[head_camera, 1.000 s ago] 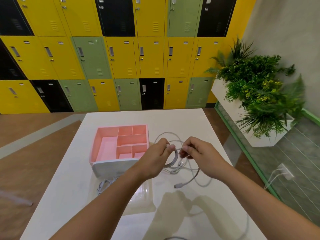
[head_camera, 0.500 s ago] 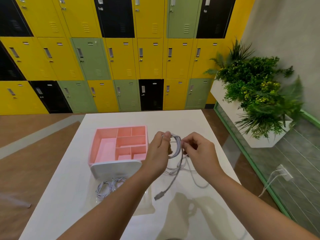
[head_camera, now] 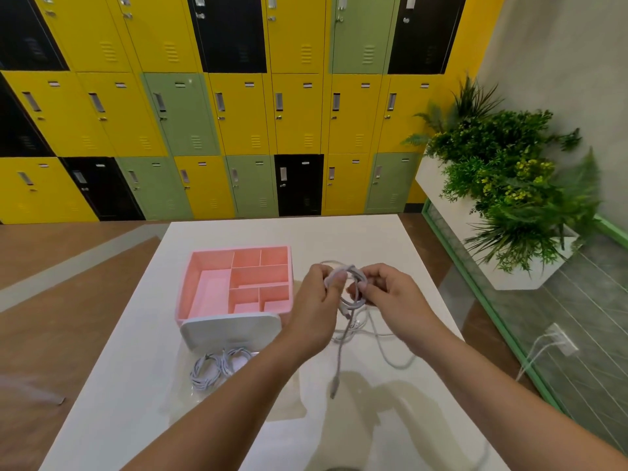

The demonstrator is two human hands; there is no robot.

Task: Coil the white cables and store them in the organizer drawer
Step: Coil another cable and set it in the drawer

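- White cable (head_camera: 351,269): held in both hands at centre frame, above the counter (head_camera: 339,232). A second, loose cable (head_camera: 390,358) lies on the counter just below and right of the hands.
- Organizer (head_camera: 185,300): pink, left of centre. Its clear drawer (head_camera: 282,407) looks pulled out toward the bottom of the frame, with coiled cables (head_camera: 209,370) lying in it.
- Left hand (head_camera: 316,311): thumb and fingers pinch the left side of the loop.
- Right hand (head_camera: 390,297): fingers curled onto the right side of the loop.
- Loop stands roughly upright; the uncoiled tail (head_camera: 339,355) hangs straight down and ends in the plug (head_camera: 333,390).
- Judgement: the drawer lies down and left of the loop, nearer the left hand. The tail wants winding in first, or it may drag.
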